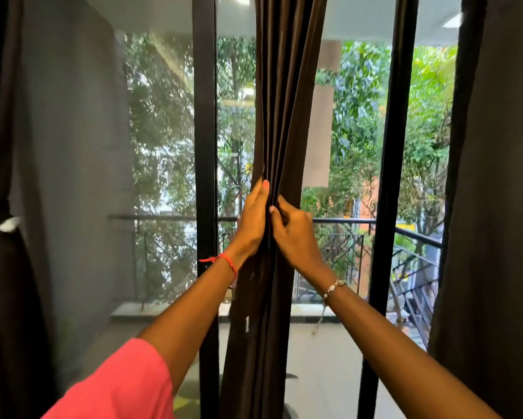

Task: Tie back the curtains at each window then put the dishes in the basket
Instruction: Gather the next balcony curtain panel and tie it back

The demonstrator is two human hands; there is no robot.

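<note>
Brown pleated fabric curtain (286, 116) hangs bunched into a narrow column at the centre of the frame, before the black-framed glass window (205, 146). Left hand (252, 220) curls its fingers round the bunched folds from the left. Just beside it, right hand (296, 234) pinches the same folds. A red thread bracelet (224, 261) circles the left wrist; a pink sleeve (124, 385) fills the lower left.

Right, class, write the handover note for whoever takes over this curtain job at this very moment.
Left hand grips the gathered middle curtain; right hand pinches its folds.
It hangs bunched, no tie-back visible round it.
Done: gathering.
Left: tie it, check the right curtain, then dishes into basket, neither in view.
</note>
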